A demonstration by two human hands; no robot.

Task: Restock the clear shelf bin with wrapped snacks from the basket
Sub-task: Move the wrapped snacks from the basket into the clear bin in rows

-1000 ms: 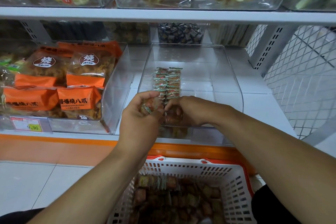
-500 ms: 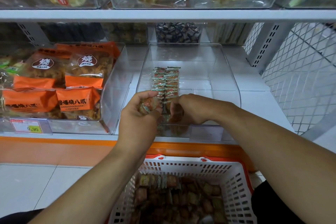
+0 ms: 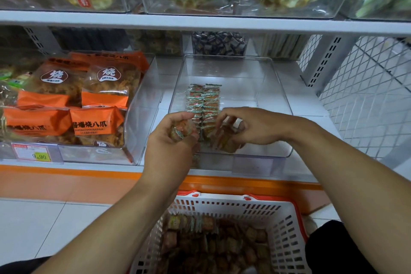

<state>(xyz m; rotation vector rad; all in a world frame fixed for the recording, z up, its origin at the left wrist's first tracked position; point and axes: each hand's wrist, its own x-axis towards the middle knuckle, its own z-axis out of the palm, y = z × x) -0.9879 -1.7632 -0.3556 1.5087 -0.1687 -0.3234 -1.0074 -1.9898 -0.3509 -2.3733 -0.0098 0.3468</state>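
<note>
Clear shelf bin [image 3: 275, 87]: on the lower shelf, its long axis front to back.
Wrapped snacks [image 3: 203, 102]: 2 rows running front to back along the bin's left side.
Left hand [image 3: 171, 147]: curled round a small bunch of snacks at the bin's front.
Right hand [image 3: 255, 127]: fingers bent over loose snacks on the bin floor; grip unclear.
Basket [image 3: 282, 229]: white, below the shelf, holding more snacks.
</note>
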